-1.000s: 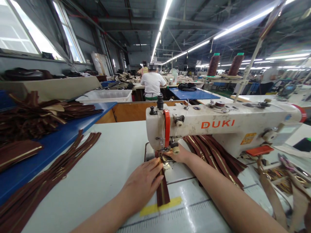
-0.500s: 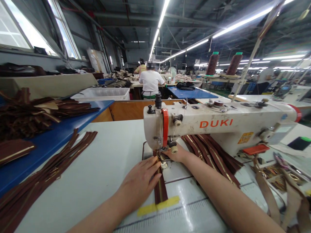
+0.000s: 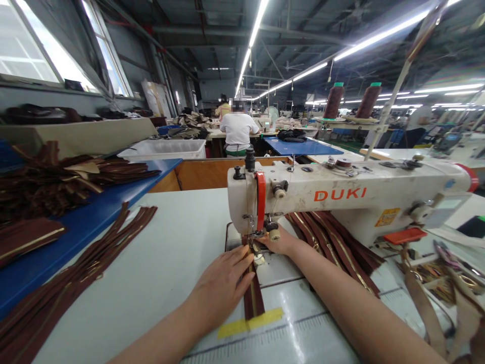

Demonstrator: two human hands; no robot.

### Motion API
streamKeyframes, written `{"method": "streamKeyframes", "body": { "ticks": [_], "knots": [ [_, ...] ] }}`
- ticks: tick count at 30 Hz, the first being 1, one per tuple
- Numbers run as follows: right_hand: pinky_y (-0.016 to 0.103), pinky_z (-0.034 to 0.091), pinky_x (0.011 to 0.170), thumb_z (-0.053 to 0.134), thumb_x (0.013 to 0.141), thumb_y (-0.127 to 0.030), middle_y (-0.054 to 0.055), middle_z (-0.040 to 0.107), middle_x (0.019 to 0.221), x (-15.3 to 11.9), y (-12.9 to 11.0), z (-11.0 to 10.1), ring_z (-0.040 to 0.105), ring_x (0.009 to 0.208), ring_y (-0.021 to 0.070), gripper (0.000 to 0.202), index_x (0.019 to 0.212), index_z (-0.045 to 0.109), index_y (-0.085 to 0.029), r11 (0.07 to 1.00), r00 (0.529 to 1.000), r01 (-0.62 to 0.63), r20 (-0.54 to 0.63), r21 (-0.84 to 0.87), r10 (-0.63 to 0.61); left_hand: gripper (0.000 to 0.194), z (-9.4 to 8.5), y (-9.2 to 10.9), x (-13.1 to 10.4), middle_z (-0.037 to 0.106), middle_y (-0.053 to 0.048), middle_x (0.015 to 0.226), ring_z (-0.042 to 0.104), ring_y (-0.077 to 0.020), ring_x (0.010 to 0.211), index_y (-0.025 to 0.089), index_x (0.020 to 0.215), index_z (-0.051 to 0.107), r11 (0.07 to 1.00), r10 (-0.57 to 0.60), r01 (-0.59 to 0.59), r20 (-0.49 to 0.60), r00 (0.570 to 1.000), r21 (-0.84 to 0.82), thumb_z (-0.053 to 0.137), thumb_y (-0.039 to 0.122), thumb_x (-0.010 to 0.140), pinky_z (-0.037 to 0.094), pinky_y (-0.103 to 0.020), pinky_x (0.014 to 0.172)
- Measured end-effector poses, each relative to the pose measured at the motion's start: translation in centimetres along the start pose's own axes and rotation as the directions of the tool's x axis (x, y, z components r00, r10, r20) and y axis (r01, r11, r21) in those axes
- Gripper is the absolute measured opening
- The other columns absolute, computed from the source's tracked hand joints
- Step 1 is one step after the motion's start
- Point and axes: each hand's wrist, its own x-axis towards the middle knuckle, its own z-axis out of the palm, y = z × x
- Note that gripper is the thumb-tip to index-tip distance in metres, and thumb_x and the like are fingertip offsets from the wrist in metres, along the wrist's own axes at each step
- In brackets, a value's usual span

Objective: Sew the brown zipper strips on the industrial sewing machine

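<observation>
A brown zipper strip [image 3: 253,298] with a gold-coloured line of teeth runs under the presser foot of a white sewing machine [image 3: 295,194]. My left hand [image 3: 223,275] lies on the strip just in front of the needle, fingers stretched forward and pressing it down. On the far side of the needle, my right hand [image 3: 278,241] reaches in from the right beneath the machine head. Its fingers point toward the strip and are partly hidden by a tension knob. More brown zipper strips [image 3: 337,247] lie under the machine arm.
Long zipper strips [image 3: 76,278] lie at left on the pale table. A brown heap [image 3: 49,187] covers part of the blue table [image 3: 87,227]. At right sits a tray [image 3: 439,278] of metal fittings. Yellow tape [image 3: 250,323] marks the front. A person [image 3: 238,129] sits ahead.
The whole view has shifted slightly to the right. Both hands keep their places around the needle, and the zipper strip shows no clear movement.
</observation>
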Motion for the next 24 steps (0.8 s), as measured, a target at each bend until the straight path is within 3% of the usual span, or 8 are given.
{"method": "streamKeyframes", "body": {
  "ticks": [14, 20, 24],
  "knots": [
    [0.03, 0.045, 0.094, 0.051, 0.086, -0.023, 0.001, 0.07, 0.097, 0.0, 0.3, 0.0, 0.062, 0.096, 0.0176, 0.019, 0.09, 0.07, -0.021, 0.998, 0.999, -0.026, 0.023, -0.052, 0.027, 0.032, -0.2, 0.1, 0.1, 0.06, -0.01, 0.125, 0.054, -0.024, 0.116, 0.015, 0.119, 0.057, 1.0, 0.002, -0.003, 0.031, 1.0, 0.031, 0.046, 0.027, 0.092, 0.045, -0.042, 0.098],
    [0.03, 0.048, 0.088, 0.055, 0.082, -0.014, 0.0, 0.071, 0.092, 0.4, -0.7, -0.4, 0.062, 0.097, 0.0184, 0.018, 0.088, 0.07, -0.021, 0.982, 0.997, -0.053, 0.052, -0.181, 0.063, 0.033, -0.3, 0.1, 0.1, 0.059, -0.011, 0.125, 0.054, -0.0245, 0.116, 0.015, 0.119, 0.058, 0.998, -0.014, 0.011, 0.054, 0.998, 0.06, 0.049, 0.026, 0.09, 0.045, -0.042, 0.098],
    [0.031, 0.049, 0.082, 0.061, 0.076, -0.007, 0.002, 0.07, 0.081, 0.0, -1.9, -1.2, 0.063, 0.087, 0.0205, 0.015, 0.078, 0.07, -0.019, 0.946, 0.994, -0.1, 0.021, -0.31, 0.112, 0.039, -0.7, 1.0, -0.7, 0.057, -0.014, 0.128, 0.054, -0.0253, 0.117, 0.011, 0.125, 0.054, 0.995, -0.016, 0.011, 0.054, 0.998, 0.099, 0.05, 0.03, 0.09, 0.047, -0.041, 0.096]
  ]
}}
